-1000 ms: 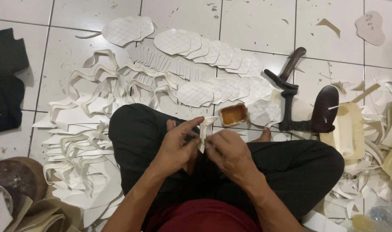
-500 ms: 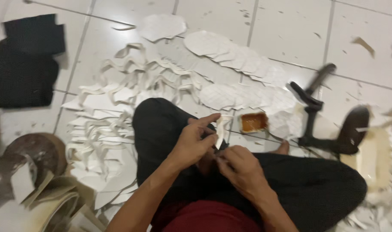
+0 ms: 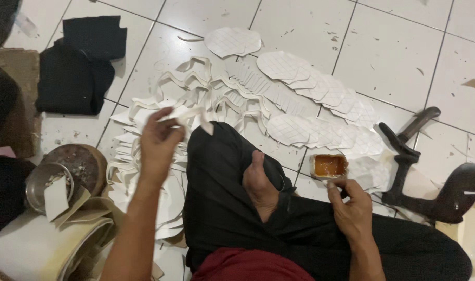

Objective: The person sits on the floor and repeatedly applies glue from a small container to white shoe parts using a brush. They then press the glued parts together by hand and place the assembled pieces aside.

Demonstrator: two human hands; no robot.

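While your left hand [image 3: 158, 145] pinches a white cut piece [image 3: 188, 115] between its fingers, your right hand [image 3: 352, 208] has fingers together just below the little glue tub [image 3: 328, 166].

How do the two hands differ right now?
The left hand is raised over the scrap pile, pinching a white cut-out strip; the right hand sits low by the knee, fingers at a small tub of amber glue. Both are bare.

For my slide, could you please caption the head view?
Seated on tiles, left hand lifts a white strip; right hand reaches the glue tub.
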